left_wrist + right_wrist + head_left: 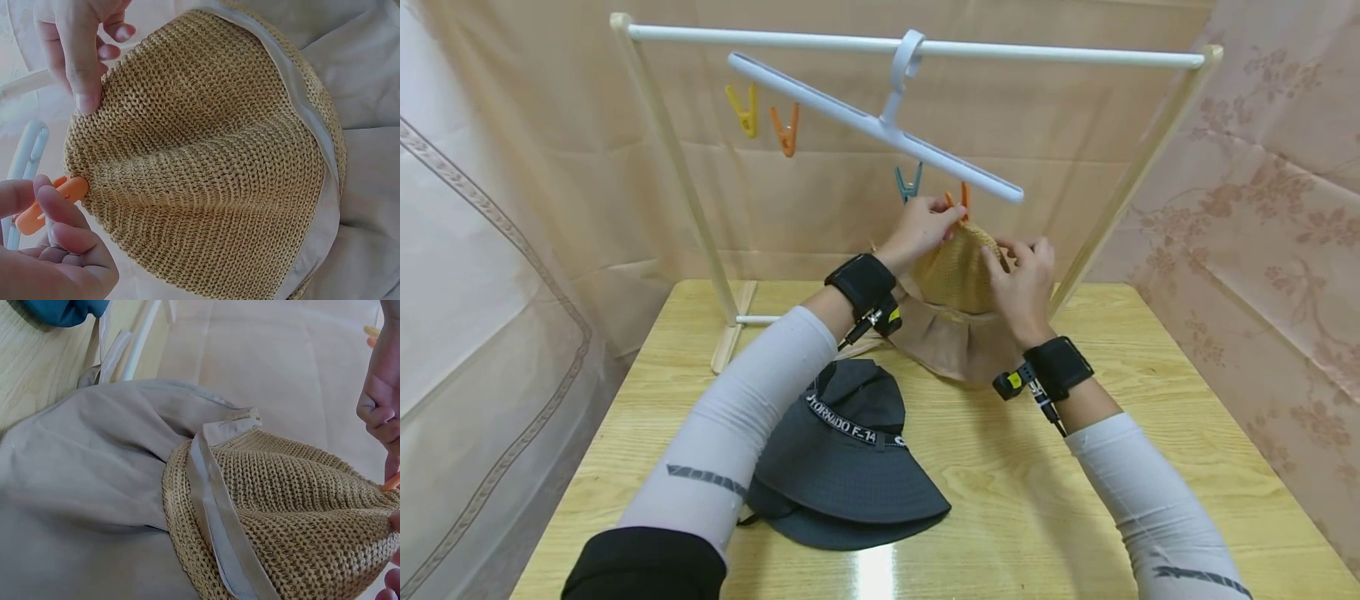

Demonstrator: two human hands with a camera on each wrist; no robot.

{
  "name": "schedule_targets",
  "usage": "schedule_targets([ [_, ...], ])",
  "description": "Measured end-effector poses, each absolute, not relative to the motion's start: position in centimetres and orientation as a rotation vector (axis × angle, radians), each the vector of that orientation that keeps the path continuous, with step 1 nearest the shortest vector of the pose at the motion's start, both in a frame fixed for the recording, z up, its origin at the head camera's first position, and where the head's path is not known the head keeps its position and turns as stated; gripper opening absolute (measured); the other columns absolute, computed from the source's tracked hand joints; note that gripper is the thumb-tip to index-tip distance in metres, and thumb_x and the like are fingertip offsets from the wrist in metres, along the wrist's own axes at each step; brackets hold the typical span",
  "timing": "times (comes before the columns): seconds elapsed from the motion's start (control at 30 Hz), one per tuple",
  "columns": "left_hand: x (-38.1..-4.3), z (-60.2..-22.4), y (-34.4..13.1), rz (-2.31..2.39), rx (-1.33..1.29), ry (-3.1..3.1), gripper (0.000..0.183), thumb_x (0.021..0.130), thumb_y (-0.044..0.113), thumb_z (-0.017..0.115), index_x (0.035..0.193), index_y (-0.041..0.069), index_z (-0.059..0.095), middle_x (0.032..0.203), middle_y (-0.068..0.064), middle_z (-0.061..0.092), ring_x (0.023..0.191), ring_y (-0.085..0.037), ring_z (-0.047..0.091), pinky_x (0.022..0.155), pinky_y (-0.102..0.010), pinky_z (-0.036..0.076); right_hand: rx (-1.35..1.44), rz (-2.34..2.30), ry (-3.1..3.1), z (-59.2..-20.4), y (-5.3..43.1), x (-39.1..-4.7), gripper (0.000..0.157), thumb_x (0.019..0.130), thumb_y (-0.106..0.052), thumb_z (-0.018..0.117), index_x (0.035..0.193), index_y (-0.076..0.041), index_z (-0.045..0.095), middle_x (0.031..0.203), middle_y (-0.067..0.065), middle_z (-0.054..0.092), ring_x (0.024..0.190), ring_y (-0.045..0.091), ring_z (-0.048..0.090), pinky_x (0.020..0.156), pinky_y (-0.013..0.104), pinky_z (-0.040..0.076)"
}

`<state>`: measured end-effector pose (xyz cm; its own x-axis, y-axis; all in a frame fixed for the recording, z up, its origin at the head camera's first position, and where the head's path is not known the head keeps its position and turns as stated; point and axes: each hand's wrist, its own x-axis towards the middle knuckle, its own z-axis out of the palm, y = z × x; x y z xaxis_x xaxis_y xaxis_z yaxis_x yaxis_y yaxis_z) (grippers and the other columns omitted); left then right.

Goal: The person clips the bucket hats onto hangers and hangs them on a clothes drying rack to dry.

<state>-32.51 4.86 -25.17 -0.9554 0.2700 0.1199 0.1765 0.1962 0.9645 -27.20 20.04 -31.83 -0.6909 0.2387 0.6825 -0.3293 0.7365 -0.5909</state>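
A tan sun hat with a knitted crown (955, 271) and a smooth cloth brim (958, 342) hangs below the low end of the white hanger (880, 125). An orange clothespin (53, 205) bites the tip of the crown. My left hand (921, 227) pinches this clothespin between thumb and fingers. At the crown's other side my right hand (1024, 279) pinches the knitted edge; in the left wrist view its thumb or finger (84, 81) lies against the knit. A teal clothespin (908, 182) hangs just behind my left hand.
The hanger hooks over a white rail (775, 37) on a wooden stand (677, 167) and tilts down to the right. A yellow clothespin (742, 111) and another orange clothespin (786, 131) hang at left. A dark bucket hat (850, 467) lies on the wooden table (1150, 467).
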Motion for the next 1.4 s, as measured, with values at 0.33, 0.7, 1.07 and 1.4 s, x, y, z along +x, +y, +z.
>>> schedule_targets([
  [0.33, -32.7, -26.1, 4.1, 1.822, 0.377, 2.459, 0.032, 0.098, 0.026, 0.059, 0.112, -0.002, 0.063, 0.07, -0.002, 0.055, 0.064, -0.01, 0.05, 0.058, -0.017, 0.037, 0.1, 0.974, -2.175, -32.5, 19.7, -27.3, 0.02, 0.09, -0.01, 0.067, 0.1, 0.007, 0.071, 0.086, 0.024, 0.063, 0.076, 0.035, 0.06, 0.069, 0.032, 0.041],
  [0.7, -32.5, -26.7, 3.7, 1.785, 0.406, 2.432, 0.033, 0.099, 0.027, 0.057, 0.11, -0.004, 0.064, 0.072, -0.002, 0.056, 0.072, -0.018, 0.055, 0.066, -0.026, 0.045, 0.123, 0.98, -2.234, -33.2, 19.6, -27.2, 0.022, 0.093, -0.015, 0.064, 0.101, 0.004, 0.071, 0.087, 0.021, 0.065, 0.075, 0.032, 0.06, 0.069, 0.032, 0.042],
  [1.07, -32.1, -27.4, 3.6, 1.671, 0.43, 2.482, 0.035, 0.099, 0.028, 0.058, 0.11, -0.004, 0.065, 0.074, 0.0, 0.055, 0.066, -0.012, 0.049, 0.061, -0.023, 0.038, 0.127, 1.011, -2.318, -33.2, 19.3, -26.5, 0.024, 0.094, -0.018, 0.063, 0.103, 0.003, 0.071, 0.09, 0.02, 0.065, 0.078, 0.03, 0.059, 0.069, 0.033, 0.042],
  [1.4, -32.0, -29.0, 2.7, 1.458, 0.381, 2.563, 0.035, 0.099, 0.034, 0.057, 0.119, 0.006, 0.064, 0.116, -0.012, 0.065, 0.086, -0.014, 0.054, 0.071, -0.023, 0.041, 0.155, 0.998, -2.424, -33.4, 19.2, -25.9, 0.027, 0.095, -0.023, 0.063, 0.105, 0.001, 0.071, 0.094, 0.018, 0.066, 0.081, 0.03, 0.062, 0.069, 0.033, 0.044],
])
